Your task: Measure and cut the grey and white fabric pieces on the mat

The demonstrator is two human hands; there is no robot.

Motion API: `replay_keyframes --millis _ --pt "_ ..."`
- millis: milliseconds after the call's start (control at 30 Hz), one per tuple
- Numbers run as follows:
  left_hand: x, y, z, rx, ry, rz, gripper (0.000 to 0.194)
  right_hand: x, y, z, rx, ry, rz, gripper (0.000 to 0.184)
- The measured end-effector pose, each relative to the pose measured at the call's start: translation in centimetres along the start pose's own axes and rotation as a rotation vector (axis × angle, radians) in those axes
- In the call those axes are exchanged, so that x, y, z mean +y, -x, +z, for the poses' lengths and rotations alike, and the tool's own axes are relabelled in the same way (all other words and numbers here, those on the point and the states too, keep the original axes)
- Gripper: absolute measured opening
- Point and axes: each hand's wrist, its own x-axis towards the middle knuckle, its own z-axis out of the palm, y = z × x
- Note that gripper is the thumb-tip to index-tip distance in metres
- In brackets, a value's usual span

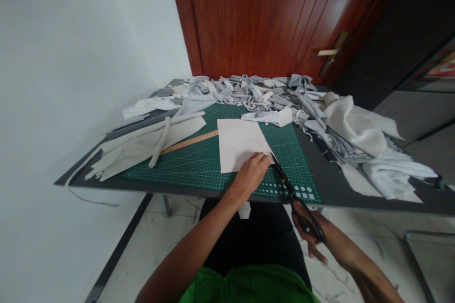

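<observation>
A pale piece of fabric (238, 144) lies flat on the green cutting mat (185, 168). My left hand (253, 170) rests on its lower right corner, fingers bent together and pressed down on the cloth near the edge. Long black scissors (284, 177) are gripped in my right hand (307, 229), over the front edge of the table. Their tips reach the fabric's right edge, just beside my left fingers. A wooden ruler (190, 142) lies on the mat, its right end meeting the fabric's left edge.
Folded cream cloth strips (142, 144) lie at the left. Grey and white scraps (249, 92) are heaped along the back, by a brown door (249, 19). More crumpled cloth (359, 125) covers the table's right side. A white wall (71, 57) stands at the left.
</observation>
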Motion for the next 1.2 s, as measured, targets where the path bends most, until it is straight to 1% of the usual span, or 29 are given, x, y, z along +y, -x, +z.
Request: replay_keyframes --millis 133,333,633,800,967,1200 --pt "-0.09 0.02 0.20 0.013 -0.023 0.021 0.012 0.00 0.13 -0.35 -0.002 -0.011 -0.006 0.072" --pt "0.01 0.08 0.03 0.012 -0.041 0.031 0.013 -0.16 0.16 -0.92 -0.049 0.001 -0.029 0.072" --pt "0.21 0.00 -0.41 -0.027 -0.053 0.028 0.015 -0.56 0.31 -0.46 -0.031 0.038 -0.045 0.070" --pt "0.02 0.03 -0.11 -0.007 -0.058 0.024 0.013 -0.43 0.30 -0.47 -0.045 0.028 -0.072 0.071" --pt "-0.02 0.13 -0.05 0.014 -0.077 0.044 0.013 -0.54 0.46 -0.28 -0.019 0.027 -0.064 0.072" --pt "0.02 0.21 -0.11 0.026 -0.091 0.064 0.011 -0.93 0.54 -0.25 -0.019 0.050 -0.068 0.073"
